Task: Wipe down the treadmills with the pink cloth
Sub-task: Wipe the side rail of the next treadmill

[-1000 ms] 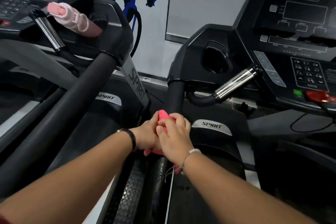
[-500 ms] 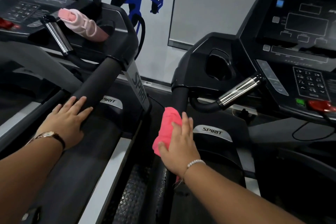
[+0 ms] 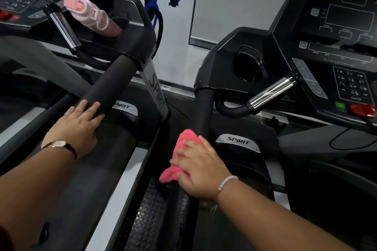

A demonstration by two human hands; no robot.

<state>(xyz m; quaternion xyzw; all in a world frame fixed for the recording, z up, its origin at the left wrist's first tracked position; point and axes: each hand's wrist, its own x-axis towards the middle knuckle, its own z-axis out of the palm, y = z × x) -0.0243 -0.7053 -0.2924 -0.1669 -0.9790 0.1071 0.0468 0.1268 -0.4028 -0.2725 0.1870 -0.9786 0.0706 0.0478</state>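
The pink cloth (image 3: 184,137) is wrapped over the black left handrail (image 3: 202,108) of the right treadmill, low on the rail near the SPIRIT badge. My right hand (image 3: 201,171) lies on top of it, fingers curved over cloth and rail, holding it against the bar. One cloth end sticks out to the left below my thumb. My left hand (image 3: 76,126), with a watch on the wrist, rests flat on the padded right handrail (image 3: 110,85) of the left treadmill and holds nothing.
A pale pink bottle (image 3: 91,16) lies in the left treadmill's cup holder. The right console (image 3: 346,51) with keypad and red safety key is at the right. A chrome pulse grip (image 3: 272,91) juts from it. A narrow gap separates the two machines.
One second ago both hands held the cloth on the right rail. My left hand has let go and moved left onto the other treadmill's handrail. My right hand keeps the cloth on the rail.
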